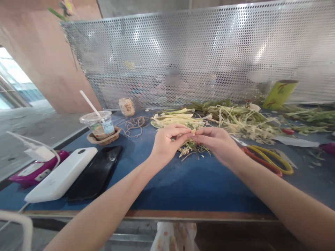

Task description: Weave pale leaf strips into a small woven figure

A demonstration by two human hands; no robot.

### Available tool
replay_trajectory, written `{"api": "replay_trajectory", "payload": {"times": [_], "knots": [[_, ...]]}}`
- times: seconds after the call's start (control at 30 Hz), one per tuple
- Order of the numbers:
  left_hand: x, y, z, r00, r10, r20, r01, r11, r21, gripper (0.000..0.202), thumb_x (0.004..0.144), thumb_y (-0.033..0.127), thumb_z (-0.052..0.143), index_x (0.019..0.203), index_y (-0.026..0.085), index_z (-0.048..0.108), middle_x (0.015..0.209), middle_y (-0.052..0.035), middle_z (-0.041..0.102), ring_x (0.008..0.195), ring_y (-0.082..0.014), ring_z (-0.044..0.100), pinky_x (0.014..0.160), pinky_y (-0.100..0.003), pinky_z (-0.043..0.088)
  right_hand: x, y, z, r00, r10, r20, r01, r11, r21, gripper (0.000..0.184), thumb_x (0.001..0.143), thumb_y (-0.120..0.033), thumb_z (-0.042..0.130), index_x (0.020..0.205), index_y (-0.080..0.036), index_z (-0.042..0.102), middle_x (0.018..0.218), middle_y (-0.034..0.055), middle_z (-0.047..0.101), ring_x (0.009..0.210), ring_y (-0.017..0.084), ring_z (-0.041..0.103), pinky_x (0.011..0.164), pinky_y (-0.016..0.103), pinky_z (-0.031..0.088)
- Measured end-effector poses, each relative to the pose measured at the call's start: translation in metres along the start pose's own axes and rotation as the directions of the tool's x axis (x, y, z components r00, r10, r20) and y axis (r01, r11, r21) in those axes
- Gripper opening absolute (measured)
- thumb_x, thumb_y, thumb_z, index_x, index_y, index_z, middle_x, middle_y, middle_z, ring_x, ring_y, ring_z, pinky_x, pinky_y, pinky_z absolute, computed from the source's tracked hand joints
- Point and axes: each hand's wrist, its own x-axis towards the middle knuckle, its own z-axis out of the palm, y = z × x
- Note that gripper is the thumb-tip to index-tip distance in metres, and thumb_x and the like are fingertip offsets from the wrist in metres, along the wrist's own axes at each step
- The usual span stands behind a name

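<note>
My left hand (171, 139) and my right hand (216, 141) meet fingertip to fingertip over the middle of the blue table (178, 188). Between the pinched fingers shows a small yellowish plant piece (193, 132); its exact kind is too small to tell. Below the hands lies a little heap of green and pale plant scraps (192, 150). Just behind them rests a bundle of pale yellow-green stalks or leaf strips (178, 118). To the right of my right hand are scissors (269, 158) with one yellow and one red handle loop, partly behind the forearm.
A pile of green leaves and pale shreds (240, 118) covers the back right. At left stand an iced drink cup (101, 125), a black phone (95, 172), a white power bank (62, 174) and a purple power strip (39, 170). A perforated metal panel (183, 52) closes the back.
</note>
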Motion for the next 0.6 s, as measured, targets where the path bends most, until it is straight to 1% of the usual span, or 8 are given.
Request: {"api": "replay_trajectory", "payload": {"times": [0.07, 0.13, 0.23, 0.3, 0.33, 0.47, 0.53, 0.6], "knots": [[0.002, 0.000, -0.002, 1.000, 0.002, 0.015, -0.002, 1.000, -0.024, 0.008, 0.072, 0.023, 0.063, 0.072, 0.021, 0.071, 0.081, -0.0037, 0.068, 0.073, -0.0150, 0.059, 0.062, -0.026, 0.046, 0.000, -0.002, 0.003, 1.000, -0.017, -0.011, 0.017, 1.000, 0.012, 0.012, 0.059, -0.026, 0.072, 0.065, -0.017, 0.066, 0.064, -0.0013, 0.064, 0.063, 0.011, 0.057, 0.068, 0.026, 0.044], [0.006, -0.002, -0.007, 0.994, -0.043, 0.103, 0.055, 0.991, -0.122, 0.006, 0.067, 0.024, 0.067, 0.071, 0.021, 0.071, 0.081, -0.0032, 0.068, 0.075, -0.0155, 0.060, 0.064, -0.025, 0.046, 0.001, -0.003, 0.005, 0.998, -0.055, -0.014, 0.055, 0.998, 0.002, 0.013, 0.058, -0.025, 0.072, 0.064, -0.017, 0.066, 0.065, -0.0013, 0.064, 0.063, 0.011, 0.057, 0.067, 0.025, 0.044], [0.010, -0.008, -0.012, 0.971, -0.174, 0.167, 0.221, 0.917, -0.333, 0.011, 0.060, 0.022, 0.073, 0.071, 0.020, 0.071, 0.084, -0.0036, 0.068, 0.084, -0.0170, 0.060, 0.078, -0.030, 0.046, 0.003, -0.003, 0.006, 0.990, -0.138, 0.026, 0.139, 0.989, -0.045, 0.011, 0.059, -0.023, 0.070, 0.066, -0.016, 0.066, 0.069, -0.0003, 0.065, 0.066, 0.011, 0.058, 0.067, 0.025, 0.045], [0.011, -0.011, -0.013, 0.945, -0.264, 0.193, 0.322, 0.857, -0.402, 0.010, 0.058, 0.019, 0.074, 0.067, 0.020, 0.071, 0.083, -0.0033, 0.068, 0.081, -0.0163, 0.060, 0.079, -0.031, 0.046, 0.004, 0.000, 0.006, 0.987, -0.158, 0.040, 0.160, 0.986, -0.055, 0.010, 0.062, -0.024, 0.068, 0.066, -0.015, 0.065, 0.071, 0.0003, 0.065, 0.066, 0.011, 0.058, 0.066, 0.025, 0.046], [0.010, -0.011, -0.012, 0.942, -0.276, 0.191, 0.332, 0.848, -0.413, 0.010, 0.056, 0.018, 0.075, 0.065, 0.020, 0.071, 0.083, -0.0030, 0.067, 0.082, -0.0163, 0.060, 0.078, -0.031, 0.047, 0.004, 0.001, 0.005, 0.989, -0.141, 0.038, 0.143, 0.987, -0.069, 0.011, 0.063, -0.025, 0.066, 0.068, -0.015, 0.065, 0.070, 0.0005, 0.065, 0.064, 0.011, 0.058, 0.064, 0.025, 0.046], [0.008, -0.007, -0.008, 0.963, -0.213, 0.163, 0.255, 0.914, -0.315, 0.007, 0.060, 0.018, 0.073, 0.066, 0.021, 0.071, 0.085, -0.0024, 0.065, 0.084, -0.0159, 0.059, 0.076, -0.029, 0.048, 0.004, 0.002, 0.003, 0.994, -0.107, 0.024, 0.110, 0.985, -0.136, 0.016, 0.064, -0.028, 0.065, 0.074, -0.015, 0.067, 0.066, 0.0000, 0.063, 0.061, 0.011, 0.057, 0.062, 0.026, 0.046], [0.007, -0.005, -0.007, 0.975, -0.191, 0.115, 0.217, 0.931, -0.292, 0.004, 0.061, 0.020, 0.072, 0.065, 0.021, 0.071, 0.083, -0.0020, 0.065, 0.083, -0.0157, 0.059, 0.076, -0.029, 0.048, 0.004, 0.001, 0.002, 0.993, -0.112, 0.041, 0.117, 0.982, -0.150, 0.020, 0.064, -0.029, 0.067, 0.078, -0.015, 0.067, 0.069, 0.0007, 0.064, 0.065, 0.012, 0.058, 0.064, 0.026, 0.047], [0.008, -0.006, -0.009, 0.972, -0.228, 0.057, 0.234, 0.918, -0.320, 0.002, 0.061, 0.022, 0.072, 0.062, 0.021, 0.070, 0.079, -0.0017, 0.066, 0.079, -0.0153, 0.060, 0.076, -0.029, 0.048, 0.005, 0.001, 0.000, 0.988, -0.132, 0.085, 0.144, 0.976, -0.161, 0.024, 0.066, -0.032, 0.065, 0.083, -0.015, 0.067, 0.078, 0.0024, 0.066, 0.072, 0.013, 0.060, 0.069, 0.026, 0.048]]}}
